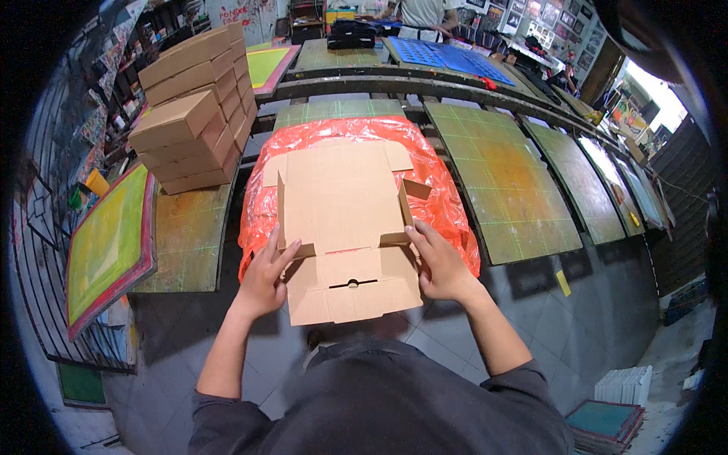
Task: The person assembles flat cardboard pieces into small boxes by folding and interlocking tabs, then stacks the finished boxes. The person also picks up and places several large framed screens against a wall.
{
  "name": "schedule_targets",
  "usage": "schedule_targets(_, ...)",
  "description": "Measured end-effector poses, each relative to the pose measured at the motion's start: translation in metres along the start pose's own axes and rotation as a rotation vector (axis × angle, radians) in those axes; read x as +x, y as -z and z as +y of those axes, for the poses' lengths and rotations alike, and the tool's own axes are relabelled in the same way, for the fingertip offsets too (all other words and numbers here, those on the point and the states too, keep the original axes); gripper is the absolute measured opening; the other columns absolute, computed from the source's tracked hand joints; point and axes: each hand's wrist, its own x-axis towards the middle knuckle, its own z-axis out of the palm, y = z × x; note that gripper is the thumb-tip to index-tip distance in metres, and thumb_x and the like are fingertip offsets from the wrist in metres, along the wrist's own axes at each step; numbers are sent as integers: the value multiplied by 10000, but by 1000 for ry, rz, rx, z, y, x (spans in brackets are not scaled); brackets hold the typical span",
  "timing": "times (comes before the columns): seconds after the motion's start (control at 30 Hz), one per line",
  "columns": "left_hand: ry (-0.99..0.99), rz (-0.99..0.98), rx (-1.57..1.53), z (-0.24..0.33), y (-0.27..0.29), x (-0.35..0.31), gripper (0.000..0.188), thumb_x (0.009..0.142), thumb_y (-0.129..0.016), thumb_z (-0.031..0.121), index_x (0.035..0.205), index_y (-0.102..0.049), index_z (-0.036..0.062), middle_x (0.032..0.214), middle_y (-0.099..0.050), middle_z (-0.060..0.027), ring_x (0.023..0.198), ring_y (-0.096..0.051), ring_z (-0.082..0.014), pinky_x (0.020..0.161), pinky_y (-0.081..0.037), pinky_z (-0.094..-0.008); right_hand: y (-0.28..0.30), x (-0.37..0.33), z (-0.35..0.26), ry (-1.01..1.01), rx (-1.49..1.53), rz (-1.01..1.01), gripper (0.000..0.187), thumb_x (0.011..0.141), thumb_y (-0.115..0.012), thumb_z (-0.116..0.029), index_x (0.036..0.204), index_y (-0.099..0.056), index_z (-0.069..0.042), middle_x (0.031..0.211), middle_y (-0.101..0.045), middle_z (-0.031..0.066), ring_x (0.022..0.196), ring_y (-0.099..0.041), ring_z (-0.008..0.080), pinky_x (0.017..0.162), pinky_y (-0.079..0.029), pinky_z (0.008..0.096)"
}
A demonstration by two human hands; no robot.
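Observation:
A partly folded brown cardboard box (341, 197) lies in front of me on an orange-red plastic sheet (447, 205). Its side walls stand up, while the broad far panel lies spread out and the slotted near flap reaches toward my body. At the near left corner, my left hand (264, 279) pinches the side wall and a folded-in tab. My right hand (444, 265) grips the matching corner on the right, thumb and fingers against the cardboard. The undersides of both grips are partly hidden.
Closed cardboard boxes (189, 125) are stacked at the left, above a yellow-green framed screen (110, 246). Flat work boards (516, 182) stretch off to the right. A person (426, 17) stands at the back near a blue perforated sheet (447, 59). Framed screens (607, 421) lie at lower right.

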Motion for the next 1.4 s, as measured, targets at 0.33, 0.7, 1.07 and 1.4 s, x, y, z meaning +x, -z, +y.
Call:
schedule_targets(0.33,21,-65,-309,4,10,3,738,619,-594,10,1306,-356,139,1421,-22,-210,1273,-230,-348,976,-315,-371,9,-1,14,20,216,-29,580,699,-597,-96,1237,-385,-51,1239,-371,193,1125,-411,336,935,-353,361)
schedule_targets(0.7,315,638,-125,21,-43,26,456,843,-526,237,1264,-399,115,1111,-530,-218,889,-598,-313,690,-489,-346,-36,19,-8,-280,178,609,512,730,-671,-141,1201,-473,-105,713,-596,102,607,-598,178,534,-478,272)
schedule_targets(1.07,93,333,435,30,-31,37,326,627,-689,164,906,-539,85,1064,-543,-96,1058,-474,-264,914,-318,-435,-23,33,-16,-104,-272,227,325,564,-739,-267,834,-631,-122,1097,-494,59,1079,-409,224,857,-287,472)
schedule_targets(1.4,258,-127,178,58,-1,29,114,666,-628,136,738,-579,62,675,-589,-140,709,-581,-299,707,-405,-398,0,26,-33,-94,-46,-134,177,591,-688,-97,757,-626,-95,1095,-504,-11,1014,-427,212,906,-234,453)
